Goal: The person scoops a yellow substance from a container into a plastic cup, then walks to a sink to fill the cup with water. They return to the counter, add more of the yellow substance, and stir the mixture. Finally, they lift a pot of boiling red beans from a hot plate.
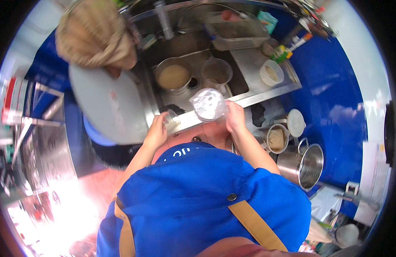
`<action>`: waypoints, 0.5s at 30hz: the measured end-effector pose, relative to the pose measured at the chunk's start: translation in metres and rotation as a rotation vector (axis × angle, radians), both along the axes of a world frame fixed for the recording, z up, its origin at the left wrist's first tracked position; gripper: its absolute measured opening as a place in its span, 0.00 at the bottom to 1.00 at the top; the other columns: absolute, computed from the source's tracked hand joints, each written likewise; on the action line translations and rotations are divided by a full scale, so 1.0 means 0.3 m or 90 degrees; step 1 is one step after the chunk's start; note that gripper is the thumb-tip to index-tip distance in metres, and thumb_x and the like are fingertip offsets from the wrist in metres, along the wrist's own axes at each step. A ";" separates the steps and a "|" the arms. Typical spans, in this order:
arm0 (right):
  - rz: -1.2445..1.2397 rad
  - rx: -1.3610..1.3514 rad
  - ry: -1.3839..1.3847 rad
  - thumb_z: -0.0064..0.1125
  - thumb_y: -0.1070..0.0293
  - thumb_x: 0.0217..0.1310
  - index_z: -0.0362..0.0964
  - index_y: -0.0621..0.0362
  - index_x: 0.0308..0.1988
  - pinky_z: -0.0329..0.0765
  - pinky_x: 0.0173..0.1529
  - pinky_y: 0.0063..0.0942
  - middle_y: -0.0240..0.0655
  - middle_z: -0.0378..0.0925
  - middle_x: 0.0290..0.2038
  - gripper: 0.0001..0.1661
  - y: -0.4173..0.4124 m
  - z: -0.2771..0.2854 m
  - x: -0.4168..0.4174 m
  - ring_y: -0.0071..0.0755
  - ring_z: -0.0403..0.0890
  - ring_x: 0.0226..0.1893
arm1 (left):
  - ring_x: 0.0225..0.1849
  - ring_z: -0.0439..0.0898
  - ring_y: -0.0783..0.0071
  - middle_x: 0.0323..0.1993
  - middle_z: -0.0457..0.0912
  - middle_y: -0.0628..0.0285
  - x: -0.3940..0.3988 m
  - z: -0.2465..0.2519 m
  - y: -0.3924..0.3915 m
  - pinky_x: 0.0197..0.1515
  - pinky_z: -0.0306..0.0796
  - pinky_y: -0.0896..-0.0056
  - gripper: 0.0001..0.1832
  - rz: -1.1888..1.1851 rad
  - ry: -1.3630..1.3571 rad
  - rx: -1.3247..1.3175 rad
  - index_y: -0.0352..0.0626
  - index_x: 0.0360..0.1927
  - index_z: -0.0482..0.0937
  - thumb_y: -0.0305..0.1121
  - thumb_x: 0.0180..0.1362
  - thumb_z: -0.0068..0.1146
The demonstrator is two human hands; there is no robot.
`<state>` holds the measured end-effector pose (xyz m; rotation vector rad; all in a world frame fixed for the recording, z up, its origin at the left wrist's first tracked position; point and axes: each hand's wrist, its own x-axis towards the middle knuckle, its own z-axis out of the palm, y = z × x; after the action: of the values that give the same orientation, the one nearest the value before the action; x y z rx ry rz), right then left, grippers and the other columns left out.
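Note:
My right hand [235, 117] grips the side of a clear plastic jug [208, 104] above the front rim of a steel sink [249, 101]. In my left hand [157, 131] is a small clear cup [171, 119], tilted, with something pale at its bottom. Beyond the hands, a round pot [173, 75] with pale cloudy contents stands in the sink. A translucent plastic container [217, 71] stands to the right of that pot. What the jug holds cannot be told.
A grey oval lid or board [104, 102] lies left of the sink, with a brown cloth [95, 35] behind. A white tub [271, 73] stands on the right drainboard. A clear bin [239, 32] is at the back. Steel pot [301, 167] and white jugs [277, 138] stand lower right.

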<state>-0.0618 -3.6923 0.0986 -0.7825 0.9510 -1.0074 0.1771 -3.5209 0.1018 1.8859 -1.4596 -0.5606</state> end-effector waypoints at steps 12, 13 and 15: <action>0.145 0.048 0.004 0.48 0.67 0.59 0.73 0.58 0.32 0.66 0.31 0.21 0.29 0.76 0.27 0.09 0.576 0.145 0.096 0.21 0.73 0.26 | 0.42 0.75 0.49 0.39 0.74 0.44 0.026 -0.269 1.175 0.44 0.70 0.57 0.21 0.383 0.112 0.168 0.41 0.47 0.67 0.31 0.49 0.57; 0.152 0.048 0.013 0.49 0.67 0.58 0.73 0.57 0.30 0.63 0.27 0.20 0.27 0.75 0.25 0.07 0.634 0.160 0.120 0.18 0.70 0.23 | 0.42 0.76 0.49 0.38 0.75 0.44 0.028 -0.279 1.255 0.43 0.70 0.57 0.21 0.408 0.133 0.210 0.41 0.47 0.67 0.32 0.48 0.57; 0.178 0.053 0.010 0.49 0.68 0.58 0.72 0.57 0.29 0.64 0.28 0.21 0.28 0.74 0.24 0.08 0.756 0.200 0.168 0.19 0.70 0.23 | 0.40 0.77 0.50 0.35 0.76 0.45 0.022 -0.303 1.422 0.41 0.70 0.58 0.22 0.456 0.152 0.263 0.42 0.47 0.67 0.33 0.47 0.58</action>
<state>-0.0114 -3.4654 0.1587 -0.8290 0.8635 -0.7152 0.1838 -3.0944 0.0110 2.3738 -0.4652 -0.7263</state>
